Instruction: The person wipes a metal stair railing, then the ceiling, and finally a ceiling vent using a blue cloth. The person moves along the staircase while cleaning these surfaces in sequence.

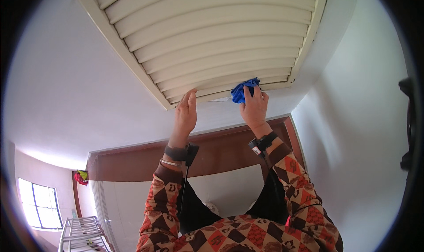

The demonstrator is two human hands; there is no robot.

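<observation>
A cream louvred panel (212, 30) in a frame fills the upper middle of the view, set in a white wall. My right hand (255, 108) grips a crumpled blue cloth (243, 92) against the panel's lowest slats and bottom frame edge, towards the right corner. My left hand (187, 111) is raised at the lower left part of the same frame, its fingertips at the bottom slats with no object visible in it. Both wrists wear black straps with small devices and cables.
Beneath the panel is a brown door frame (212, 162). A white wall (357, 119) stands on the right. At the lower left are a metal rack (81, 233), a bright window (39, 204) and a red and yellow bundle (81, 177).
</observation>
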